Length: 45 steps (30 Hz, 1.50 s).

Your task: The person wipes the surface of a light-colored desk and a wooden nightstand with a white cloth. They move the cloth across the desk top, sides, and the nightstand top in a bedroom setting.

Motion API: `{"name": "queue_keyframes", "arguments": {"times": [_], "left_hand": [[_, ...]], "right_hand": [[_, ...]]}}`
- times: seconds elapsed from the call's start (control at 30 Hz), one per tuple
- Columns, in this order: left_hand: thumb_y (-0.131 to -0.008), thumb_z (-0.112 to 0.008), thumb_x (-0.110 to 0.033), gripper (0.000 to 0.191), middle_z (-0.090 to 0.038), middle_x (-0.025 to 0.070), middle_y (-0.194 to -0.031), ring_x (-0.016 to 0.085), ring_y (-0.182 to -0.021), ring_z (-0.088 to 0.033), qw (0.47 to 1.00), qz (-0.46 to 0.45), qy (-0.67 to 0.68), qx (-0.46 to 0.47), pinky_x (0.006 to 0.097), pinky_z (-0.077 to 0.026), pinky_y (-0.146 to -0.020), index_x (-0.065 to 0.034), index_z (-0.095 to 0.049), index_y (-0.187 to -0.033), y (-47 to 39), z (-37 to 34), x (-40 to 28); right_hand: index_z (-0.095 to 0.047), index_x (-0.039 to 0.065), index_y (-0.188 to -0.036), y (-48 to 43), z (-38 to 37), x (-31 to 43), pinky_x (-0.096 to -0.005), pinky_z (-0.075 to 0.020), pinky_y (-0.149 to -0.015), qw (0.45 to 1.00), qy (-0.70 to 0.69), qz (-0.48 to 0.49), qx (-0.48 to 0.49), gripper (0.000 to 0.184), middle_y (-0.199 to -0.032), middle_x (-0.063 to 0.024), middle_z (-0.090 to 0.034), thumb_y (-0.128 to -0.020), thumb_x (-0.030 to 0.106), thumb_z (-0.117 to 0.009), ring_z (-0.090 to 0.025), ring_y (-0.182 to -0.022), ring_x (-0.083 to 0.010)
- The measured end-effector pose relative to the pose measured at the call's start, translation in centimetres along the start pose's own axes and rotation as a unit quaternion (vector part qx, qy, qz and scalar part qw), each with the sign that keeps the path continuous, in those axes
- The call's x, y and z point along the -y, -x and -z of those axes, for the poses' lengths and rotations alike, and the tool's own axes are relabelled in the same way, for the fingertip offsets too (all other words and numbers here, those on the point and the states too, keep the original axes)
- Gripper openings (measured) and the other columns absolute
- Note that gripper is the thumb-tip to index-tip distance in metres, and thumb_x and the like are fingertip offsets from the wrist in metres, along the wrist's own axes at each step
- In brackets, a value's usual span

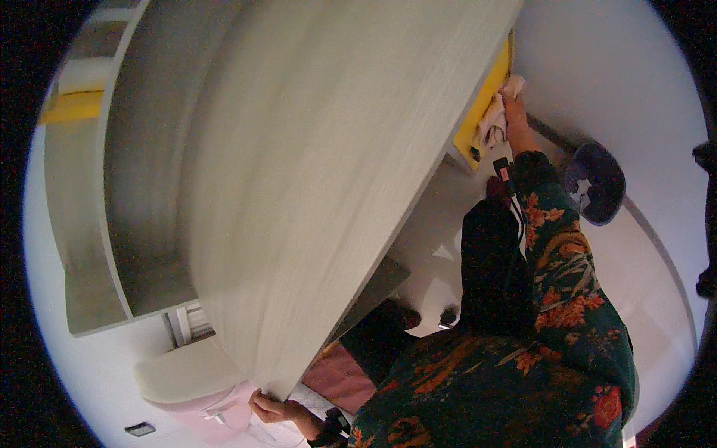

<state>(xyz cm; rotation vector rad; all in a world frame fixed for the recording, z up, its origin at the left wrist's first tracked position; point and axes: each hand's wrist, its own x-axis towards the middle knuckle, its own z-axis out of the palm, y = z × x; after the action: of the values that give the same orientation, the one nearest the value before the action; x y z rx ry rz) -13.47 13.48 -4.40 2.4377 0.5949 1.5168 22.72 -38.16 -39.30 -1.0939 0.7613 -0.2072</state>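
A large pale wood-grain panel (pixel 336 168) fills the middle of the head view and slants from upper right to lower left. At its bottom corner, my left hand (pixel 274 407) grips the edge with curled fingers. Past the panel's right edge, my right hand (pixel 514 109) holds a crumpled whitish cloth (pixel 493 120) against a yellow surface (pixel 483 106). A small dark object (pixel 475 153) is at the lower end of that surface. A dark device with a white cable (pixel 521 221) lies along my right sleeve.
A dark waste bin (pixel 602 185) with pale scraps inside stands by the wall at right. Grey shelving (pixel 117 196) is at left. Below it are a cream and pink cushioned piece (pixel 190 372) and a wall fitting (pixel 140 429). Pinkish fabric (pixel 341 375) lies beside my leg.
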Motion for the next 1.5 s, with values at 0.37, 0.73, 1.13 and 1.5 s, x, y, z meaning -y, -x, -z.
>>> {"name": "queue_keyframes", "arguments": {"times": [0.37,0.73,1.13,1.5], "left_hand": [[-0.089,-0.045,-0.019,0.029,-0.054,0.0102,-0.064,0.021,-0.057,-0.047,1.0,-0.004,-0.01,0.004,0.0333,-0.04,-0.053,0.0048,-0.058,-0.078,0.8,-1.0,1.4],[-0.083,-0.051,-0.007,0.015,-0.061,0.0144,-0.072,0.021,-0.062,-0.055,0.998,-0.04,0.026,0.028,0.0304,-0.045,-0.058,0.0038,-0.061,-0.08,-0.1,-1.9,-3.0],[-0.081,-0.051,-0.005,0.013,-0.058,0.0114,-0.069,0.023,-0.059,-0.053,0.996,-0.068,0.037,0.048,0.0311,-0.042,-0.054,0.0012,-0.062,-0.079,0.2,-1.4,-2.5],[-0.082,-0.05,-0.005,0.013,-0.058,0.0139,-0.067,0.023,-0.058,-0.054,0.997,-0.043,0.053,0.043,0.0316,-0.043,-0.055,0.0022,-0.061,-0.078,0.2,-1.9,-2.6]], "right_hand": [[-0.039,0.006,-0.13,9.2,-5.7,9.3,-0.0342,-0.0472,-0.079,0.973,-0.111,0.18,0.094,0.05,-0.113,-0.0122,-0.054,-0.085,0.015,-0.059,-0.054,-0.096,-0.0224],[-0.044,0.004,-0.125,13.7,-8.4,8.8,-0.0316,-0.0463,-0.075,0.978,0.107,0.175,0.03,0.039,-0.106,-0.0101,-0.059,-0.088,0.012,-0.052,-0.056,-0.09,-0.02],[-0.047,0.002,-0.124,25.0,-8.7,9.6,-0.0303,-0.0457,-0.08,0.927,0.113,0.338,0.117,0.042,-0.106,-0.0147,-0.06,-0.084,0.008,-0.057,-0.058,-0.092,-0.0231],[-0.05,0.001,-0.122,16.1,-8.9,8.5,-0.0351,-0.0439,-0.086,0.95,0.012,0.293,0.102,0.039,-0.113,-0.015,-0.059,-0.083,0.003,-0.052,-0.056,-0.102,-0.0278]]}}
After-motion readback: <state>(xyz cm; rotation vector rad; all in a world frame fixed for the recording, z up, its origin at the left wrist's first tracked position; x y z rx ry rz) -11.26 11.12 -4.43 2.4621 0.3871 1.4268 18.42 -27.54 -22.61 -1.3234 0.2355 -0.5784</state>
